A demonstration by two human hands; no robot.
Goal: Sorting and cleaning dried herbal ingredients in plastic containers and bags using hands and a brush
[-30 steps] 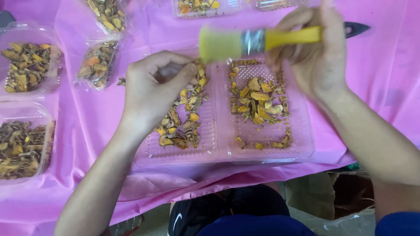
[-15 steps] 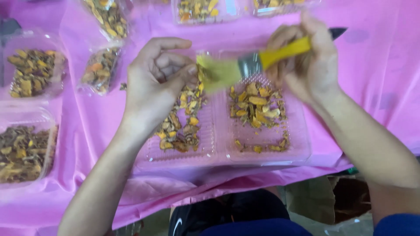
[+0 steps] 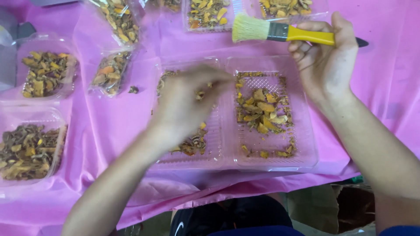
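Observation:
A clear plastic clamshell tray (image 3: 302, 153) lies open in front of me on the pink cloth, with dried yellow-brown pieces (image 3: 262, 111) in both halves. My left hand (image 3: 186, 102) is blurred over the left half, fingers bent down onto the pieces there; whether it holds any I cannot tell. My right hand (image 3: 326, 61) is raised above the tray's right edge, gripping a brush with a yellow handle (image 3: 306, 36). Its pale bristles (image 3: 249, 28) point left, above the tray's far rim.
More clear containers of the same dried pieces stand at the left (image 3: 46, 74), lower left (image 3: 28, 150) and along the far edge (image 3: 208, 13). Two small filled bags (image 3: 109, 72) lie left of the tray. The table edge runs just below the tray.
The brush has lifted away from the left hand and now points left above the tray. The left hand has dropped from near the bristles onto the left half of the tray.

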